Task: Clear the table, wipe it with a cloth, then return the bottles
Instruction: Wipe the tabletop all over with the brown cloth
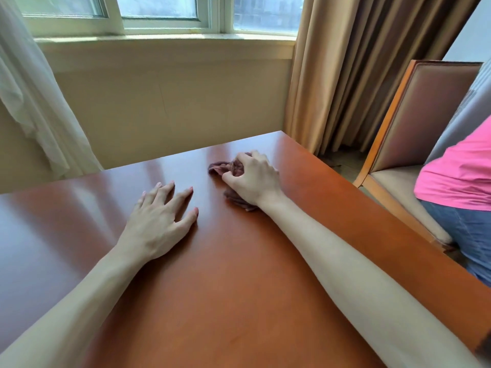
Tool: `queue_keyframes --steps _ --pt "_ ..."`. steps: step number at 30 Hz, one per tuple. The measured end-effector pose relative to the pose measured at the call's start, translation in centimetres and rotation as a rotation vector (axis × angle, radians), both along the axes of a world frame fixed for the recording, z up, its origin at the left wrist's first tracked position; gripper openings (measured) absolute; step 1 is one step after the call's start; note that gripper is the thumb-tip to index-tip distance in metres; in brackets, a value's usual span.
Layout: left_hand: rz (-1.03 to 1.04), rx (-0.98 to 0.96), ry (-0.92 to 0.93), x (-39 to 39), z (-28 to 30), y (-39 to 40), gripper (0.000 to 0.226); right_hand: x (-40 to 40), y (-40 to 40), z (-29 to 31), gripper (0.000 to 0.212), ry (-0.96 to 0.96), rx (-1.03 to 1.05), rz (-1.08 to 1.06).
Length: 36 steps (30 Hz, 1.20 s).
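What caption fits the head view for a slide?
Right hand wipes table with bunched cloth; left hand rests flat.

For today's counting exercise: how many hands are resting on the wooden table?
2. The left hand lies flat with fingers spread near the table's middle; the right hand grips a crumpled cloth farther back, toward the right edge.

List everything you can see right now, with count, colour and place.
table: one, reddish-brown, glossy, centre.
cloth: one, dull purple-brown, bunched on the table's far right part.
chair: one, wood frame, brown padding, right of the table.
curtains: beige, far right; a white sheer one far left.
window: pale frame, top.
second person: pink top, jeans, right edge.
bottles: none in view.
left hand: flat on the table.
right hand: grips the cloth.
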<state>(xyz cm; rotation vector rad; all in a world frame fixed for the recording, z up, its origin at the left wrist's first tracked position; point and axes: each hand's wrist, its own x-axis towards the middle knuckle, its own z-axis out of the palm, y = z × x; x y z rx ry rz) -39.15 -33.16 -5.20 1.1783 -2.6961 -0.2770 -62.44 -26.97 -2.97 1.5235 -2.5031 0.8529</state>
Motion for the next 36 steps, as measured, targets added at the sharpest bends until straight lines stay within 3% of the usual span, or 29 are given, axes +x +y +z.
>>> queue_keyframes --steps 6,15,18,22,24,26,31,36 --pt "0.000 -0.017 0.011 -0.1 -0.2 -0.3 0.078 -10.5 2.6 -0.3 0.035 0.010 -0.036 -0.290" --pt "0.033 -0.044 -0.017 -0.4 -0.5 -0.6 0.071 -13.5 -9.4 0.0 0.033 -0.001 -0.016 -0.439" --pt "0.035 -0.036 -0.012 -0.3 -0.4 -0.4 0.073 -8.9 -11.6 0.2 0.030 -0.037 -0.024 -0.300" --pt "0.028 -0.023 0.008 -0.4 -0.2 -0.3 0.075 -2.0 -10.5 0.1 0.026 -0.015 0.041 0.194" --pt "0.030 -0.029 0.010 -0.3 -0.4 -0.4 0.075 -2.6 -9.9 -0.1 0.024 -0.046 0.058 0.347" --pt "0.033 -0.038 0.013 -0.3 -0.6 -0.6 0.073 -6.0 -10.3 0.0 0.025 -0.050 0.030 0.255" --pt "0.039 -0.049 0.009 -0.3 -0.8 -0.7 0.071 -16.8 -11.3 -0.1 0.049 -0.007 -0.013 -0.214" --pt "0.050 -0.028 0.003 -0.3 -0.3 -0.4 0.072 -16.3 -9.1 0.1 0.049 -0.039 0.005 -0.258"
